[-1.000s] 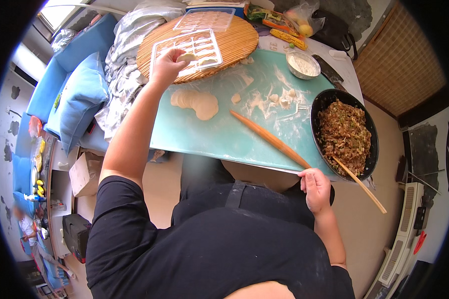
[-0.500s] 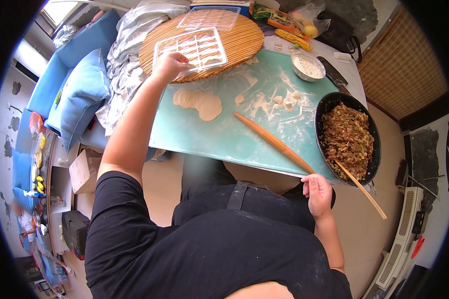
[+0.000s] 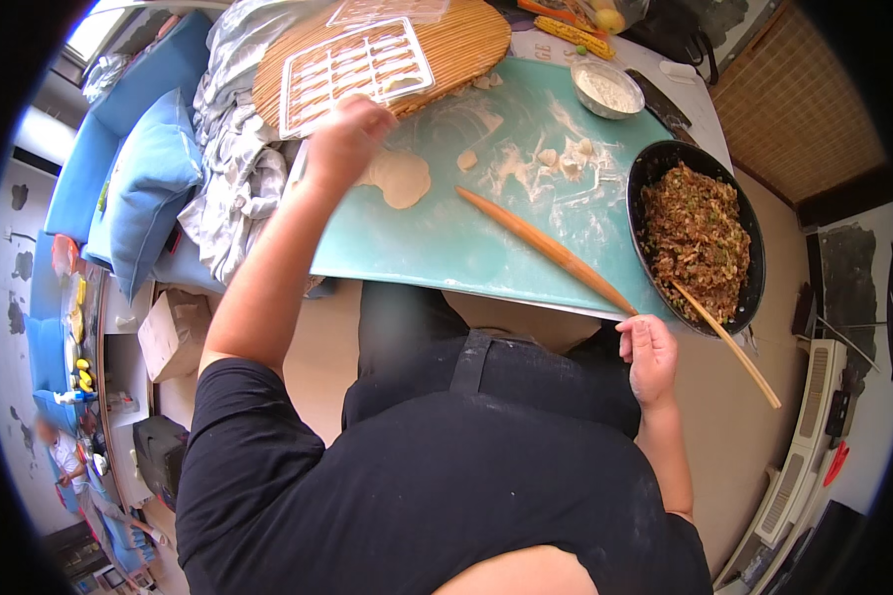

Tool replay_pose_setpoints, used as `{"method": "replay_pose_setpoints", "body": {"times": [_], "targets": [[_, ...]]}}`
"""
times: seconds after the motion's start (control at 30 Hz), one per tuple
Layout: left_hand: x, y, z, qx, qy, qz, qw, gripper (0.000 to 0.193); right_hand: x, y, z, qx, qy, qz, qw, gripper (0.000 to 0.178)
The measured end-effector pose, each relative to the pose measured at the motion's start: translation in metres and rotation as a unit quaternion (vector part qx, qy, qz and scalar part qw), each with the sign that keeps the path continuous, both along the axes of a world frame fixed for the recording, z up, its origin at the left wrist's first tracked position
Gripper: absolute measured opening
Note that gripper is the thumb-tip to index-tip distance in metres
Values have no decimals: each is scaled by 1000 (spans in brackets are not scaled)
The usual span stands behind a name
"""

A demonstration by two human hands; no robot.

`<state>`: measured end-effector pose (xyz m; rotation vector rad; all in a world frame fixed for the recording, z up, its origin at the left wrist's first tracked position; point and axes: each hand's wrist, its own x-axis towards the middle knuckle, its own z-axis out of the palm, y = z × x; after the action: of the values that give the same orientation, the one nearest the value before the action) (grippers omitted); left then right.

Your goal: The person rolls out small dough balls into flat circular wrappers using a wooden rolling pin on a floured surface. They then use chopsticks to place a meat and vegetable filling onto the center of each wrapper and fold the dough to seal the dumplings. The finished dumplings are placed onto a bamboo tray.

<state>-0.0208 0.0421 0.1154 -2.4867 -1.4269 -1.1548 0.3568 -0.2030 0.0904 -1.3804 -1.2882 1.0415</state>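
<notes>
The left hand (image 3: 345,139) is blurred above the flat dough rounds (image 3: 399,177) on the teal mat (image 3: 437,248), fingers curled, its grip not clearly told; the right hand (image 3: 650,357) is rested loosely spread at the counter edge, holding nothing; picking up a wrapper seems in hand; a light pinch is called for

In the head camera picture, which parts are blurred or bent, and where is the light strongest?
Head view: the left hand is smeared by motion blur above the dough rounds, while the right hand is sharp. The rolling pin and mat edges bow from fisheye distortion; a black rim darkens the corners. The brightest light is at the top left.
</notes>
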Motion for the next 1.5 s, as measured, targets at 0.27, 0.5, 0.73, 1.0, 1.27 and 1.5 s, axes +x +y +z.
{"method": "replay_pose_setpoints", "body": {"times": [0.27, 0.5, 0.73, 1.0, 1.27, 1.5], "targets": [[2, -8, -90, -302, 31, 234, 924, 30, 35, -21, -12, -12, 1, -76, 997, 26], [0, -8, -97, -387, -62, 272, 879, 46, 85, -56, -19, -36, 37, -280, 959, 27], [-8, -10, -112, -422, -154, 232, 863, 44, 113, -62, -11, 20, 94, -460, 883, 37], [-10, -11, -110, -450, -109, 217, 859, 41, 138, -47, -2, 71, 104, -453, 883, 44], [19, -47, -74, -277, -15, 213, 937, 23, 142, -15, 25, 88, 42, -372, 923, 24], [68, -77, -64, -500, -626, -32, 597, 25, 129, 20, 21, 26, -82, -229, 970, 20]]}}
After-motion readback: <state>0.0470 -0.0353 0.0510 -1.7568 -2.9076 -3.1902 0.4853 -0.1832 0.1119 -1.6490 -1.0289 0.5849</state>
